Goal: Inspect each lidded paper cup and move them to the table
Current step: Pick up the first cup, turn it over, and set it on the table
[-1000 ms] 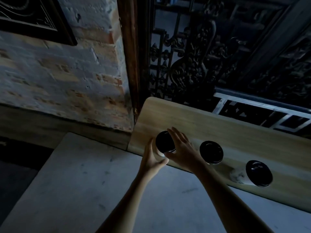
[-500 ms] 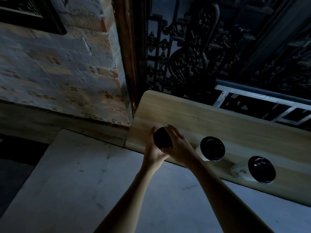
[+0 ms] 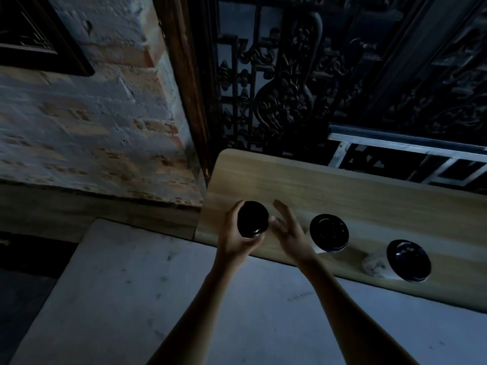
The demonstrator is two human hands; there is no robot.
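Observation:
Three paper cups with black lids are in view above a light wooden shelf [image 3: 342, 191]. My left hand [image 3: 234, 235] grips the leftmost cup [image 3: 252, 219] around its body, lifted and tilted toward me, so mostly its black lid shows. My right hand [image 3: 290, 230] hovers just right of that cup with fingers spread, off the cup. The middle cup [image 3: 329, 232] and the right cup [image 3: 407, 260] stand on the shelf, white sides partly showing below their lids. The pale grey table [image 3: 158, 299] lies below the shelf's front edge.
A whitewashed brick wall [image 3: 92, 127] rises at the left, with a dark wooden post [image 3: 189, 96] beside it. Black ornate ironwork [image 3: 303, 83] stands behind the shelf. A white metal rail [image 3: 405, 146] runs at the back right.
My left hand has taken the leftmost cup and lifted it off the shelf, tilting it. My right hand has let go of its lid and drawn back to the right, fingers spread.

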